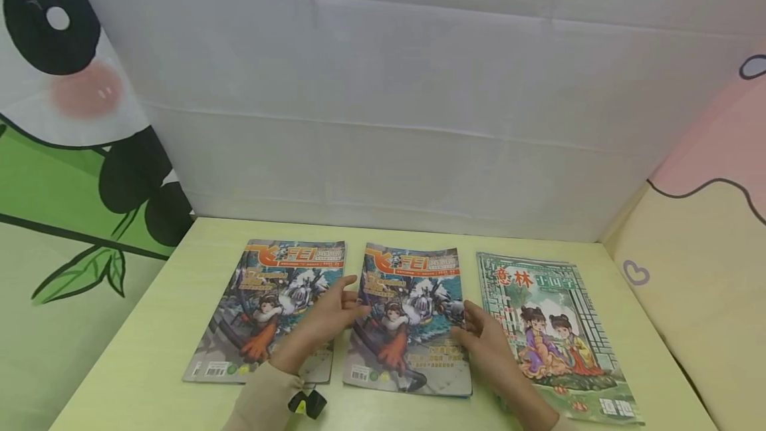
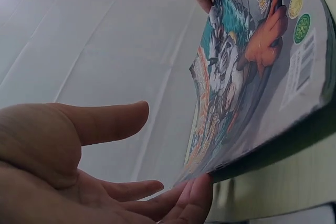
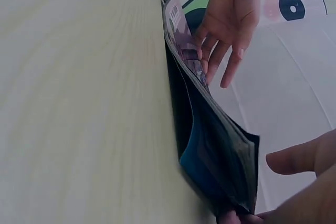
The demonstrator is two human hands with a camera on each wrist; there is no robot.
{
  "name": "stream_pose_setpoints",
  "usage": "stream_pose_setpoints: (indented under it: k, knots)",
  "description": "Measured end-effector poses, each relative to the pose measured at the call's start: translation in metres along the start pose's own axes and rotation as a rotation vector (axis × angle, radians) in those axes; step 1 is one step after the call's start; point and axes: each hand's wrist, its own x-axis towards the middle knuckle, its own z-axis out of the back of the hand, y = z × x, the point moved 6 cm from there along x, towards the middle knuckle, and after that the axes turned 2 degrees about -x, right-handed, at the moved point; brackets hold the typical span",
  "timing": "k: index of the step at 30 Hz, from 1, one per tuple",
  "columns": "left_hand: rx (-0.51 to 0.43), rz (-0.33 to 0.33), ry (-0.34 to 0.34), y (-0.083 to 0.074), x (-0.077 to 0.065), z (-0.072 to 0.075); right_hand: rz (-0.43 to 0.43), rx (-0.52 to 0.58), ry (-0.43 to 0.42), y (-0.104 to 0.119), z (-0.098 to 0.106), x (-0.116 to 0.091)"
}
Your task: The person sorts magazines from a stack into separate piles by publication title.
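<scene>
A magazine [image 1: 407, 324] with an orange FEI title lies in the middle of the table, between both hands. In the left wrist view its near edge stands slightly off the tabletop. My left hand [image 1: 326, 314] is at its left edge; the fingers are extended, fingertips [image 2: 197, 195] touching the edge, thumb held apart. At the right edge is my right hand [image 1: 493, 348]. The right wrist view shows its fingertips at the lower edge, where the pages and a blue back cover [image 3: 197, 166] spread apart, while the thumb stays clear of the cover.
Left of the middle one lies a magazine [image 1: 230, 324] with the same cover, partly behind my left forearm. On the right is a green magazine [image 1: 568, 351] with two drawn children, partly covered by my right hand. A white cloth [image 1: 389, 85] hangs behind the pale yellow table [image 1: 149, 351].
</scene>
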Motion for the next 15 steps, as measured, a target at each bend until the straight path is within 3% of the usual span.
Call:
stream_pose_setpoints:
  k: [10,15]
  knots:
    - [0.036,-0.026,-0.043,0.004,0.002,0.001,0.03,0.001,-0.049,0.001,0.004,0.0]
    - [0.05,-0.027,-0.074,0.009,0.005,0.004,0.01,0.086,-0.107,-0.007,0.008,0.005]
